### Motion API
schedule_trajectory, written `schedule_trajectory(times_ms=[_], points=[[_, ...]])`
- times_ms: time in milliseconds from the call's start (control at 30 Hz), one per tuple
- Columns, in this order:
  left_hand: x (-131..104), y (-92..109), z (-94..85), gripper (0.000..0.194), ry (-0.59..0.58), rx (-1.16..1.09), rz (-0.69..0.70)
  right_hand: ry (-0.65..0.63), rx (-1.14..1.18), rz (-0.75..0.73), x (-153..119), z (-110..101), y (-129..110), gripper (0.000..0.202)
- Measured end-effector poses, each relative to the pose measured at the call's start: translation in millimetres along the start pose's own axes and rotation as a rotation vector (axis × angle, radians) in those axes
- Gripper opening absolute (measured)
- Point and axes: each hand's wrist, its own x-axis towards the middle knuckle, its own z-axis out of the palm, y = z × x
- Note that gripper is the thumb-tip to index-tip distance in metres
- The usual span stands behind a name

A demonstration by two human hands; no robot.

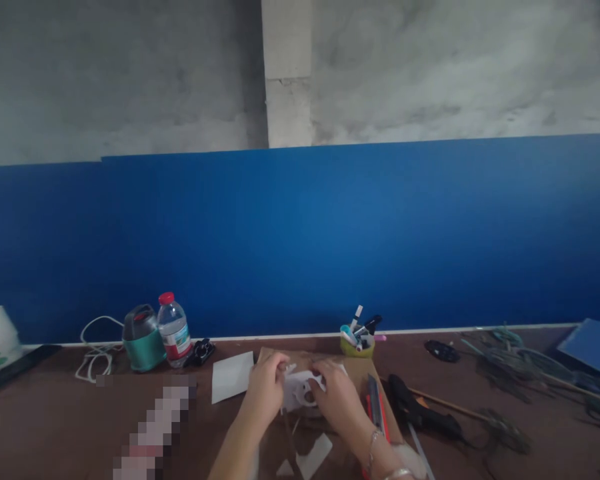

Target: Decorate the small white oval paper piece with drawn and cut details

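My left hand (267, 382) is at the left edge of a white paper piece (291, 395), its fingers curled together. Whether anything is pinched in them is hidden. From the other side my right hand (336, 392) grips the paper, thumb low and fingers bent over its upper right part. A small white curved piece (307, 395), ring-like in outline, shows by the right thumb. Under both hands lies a brown cardboard sheet (363, 367). White paper scraps (316, 456) rest nearer to me. A red utility knife (377, 405) lies beside my right wrist.
A black glue gun (423, 415) and tangled wires (523, 367) lie to the right. Behind the cardboard stands a green pen cup (356, 345). On the left are a white card (233, 377), a red-capped bottle (175, 333) and a teal container (144, 347). A blue partition (300, 240) borders the table.
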Motion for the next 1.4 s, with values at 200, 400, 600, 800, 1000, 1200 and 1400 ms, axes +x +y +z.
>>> schedule_trajectory(times_ms=[200, 400, 600, 800, 1000, 1200, 1400], points=[[0, 10, 6.0, 0.034, -0.032, -0.406, -0.03, 0.086, 0.086, -0.202, -2, -7, -8, 0.05], [0, 16, 3.6, 0.026, -0.005, -0.566, -0.14, 0.004, -0.002, -0.152, 2, -18, -10, 0.022], [0, 15, -0.3, 0.017, 0.197, -0.314, -0.016, 0.032, 0.066, -0.065, 5, -19, 0, 0.025], [-6, 18, 5.4, 0.035, 0.164, -0.154, 0.177, -0.072, 0.271, -0.001, 5, -22, 2, 0.024], [-19, 35, 12.1, 0.023, 0.149, 0.153, 0.46, -0.049, 0.319, 0.04, 5, -27, 2, 0.017], [-24, 39, 21.0, 0.029, -0.027, -0.189, 0.327, 0.053, 0.081, -0.009, -3, -40, -16, 0.015], [-22, 45, 19.9, 0.032, -0.146, -0.56, 0.037, 0.066, 0.014, -0.097, -9, -47, -26, 0.006]])
